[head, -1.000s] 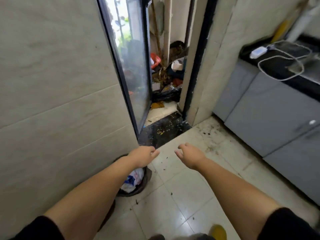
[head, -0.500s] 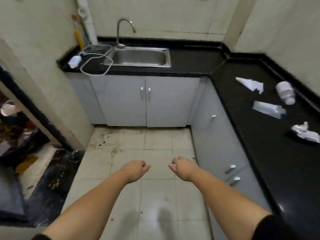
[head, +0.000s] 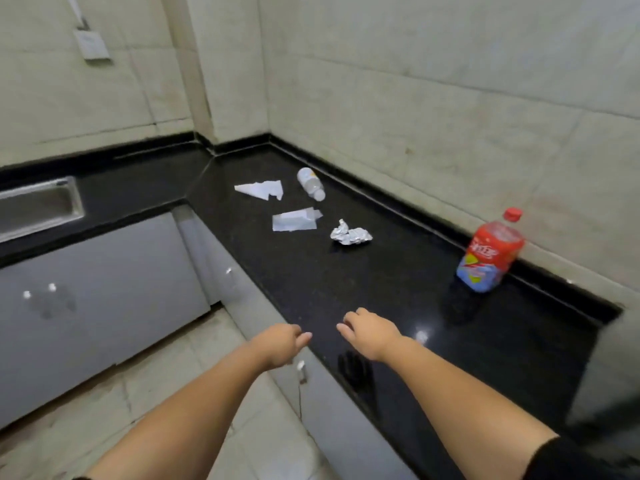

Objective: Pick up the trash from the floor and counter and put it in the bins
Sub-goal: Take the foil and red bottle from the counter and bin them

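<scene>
Crumpled foil ball (head: 350,234), mid black counter (head: 311,289): likely light, crushable; pinch whole; torn paper (head: 260,189), flat wrapper (head: 293,220), small bottle (head: 310,183) beyond; left hand (head: 280,344), right hand (head: 372,336) loosely curled, empty.

L-shaped black counter (head: 398,306), glossy, with small bright glints of light on it. Pale tiled walls (head: 433,81) rise behind the counter; a square pillar (head: 221,64) fills its inner corner. Steel sink (head: 38,209) is set in the counter's left run (only partly in view). Grey cabinet doors (head: 104,289) sit below the counter. Beige floor tiles (head: 114,410), stained near the cabinets.
</scene>
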`<state>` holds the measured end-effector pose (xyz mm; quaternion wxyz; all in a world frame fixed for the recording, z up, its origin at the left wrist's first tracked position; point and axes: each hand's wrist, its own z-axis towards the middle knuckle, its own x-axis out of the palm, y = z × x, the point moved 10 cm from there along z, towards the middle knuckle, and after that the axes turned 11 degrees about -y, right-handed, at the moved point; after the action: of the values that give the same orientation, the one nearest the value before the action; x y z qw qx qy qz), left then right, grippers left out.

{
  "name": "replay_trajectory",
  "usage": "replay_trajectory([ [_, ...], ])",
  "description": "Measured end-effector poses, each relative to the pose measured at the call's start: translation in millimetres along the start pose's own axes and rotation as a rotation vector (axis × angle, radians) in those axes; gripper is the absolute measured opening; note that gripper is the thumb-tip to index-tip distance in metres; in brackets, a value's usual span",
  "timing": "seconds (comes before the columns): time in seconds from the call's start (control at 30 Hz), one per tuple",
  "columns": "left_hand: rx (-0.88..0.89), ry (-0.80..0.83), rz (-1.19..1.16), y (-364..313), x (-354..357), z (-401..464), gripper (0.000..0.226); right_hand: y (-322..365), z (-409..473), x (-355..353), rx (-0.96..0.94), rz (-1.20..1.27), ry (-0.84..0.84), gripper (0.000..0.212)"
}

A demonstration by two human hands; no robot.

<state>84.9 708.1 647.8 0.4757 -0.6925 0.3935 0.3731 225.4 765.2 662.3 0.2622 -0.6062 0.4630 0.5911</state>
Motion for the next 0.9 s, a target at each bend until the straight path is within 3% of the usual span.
replay_trajectory([
  [0.3,0.264,0.057,0.099,-104,-6,94,0.046,-128,18,-51,0.263,0.030,-0.125,0.044],
  [0.47,0.384,0.003,0.205,-138,-23,176,0.039,-176,53,-105,0.375,-0.020,-0.266,0.041],
  [0.7,0.342,-0.211,0.295,-151,-57,288,0.043,-243,92,-222,0.568,-0.285,-0.592,0.036],
  [0.83,0.287,-0.097,0.287,-143,-39,336,0.062,-303,77,-225,0.904,-0.182,-0.621,0.053],
  [0.9,0.257,-0.021,0.314,-133,-22,349,0.070,-320,72,-208,0.972,-0.141,-0.580,0.045],
])
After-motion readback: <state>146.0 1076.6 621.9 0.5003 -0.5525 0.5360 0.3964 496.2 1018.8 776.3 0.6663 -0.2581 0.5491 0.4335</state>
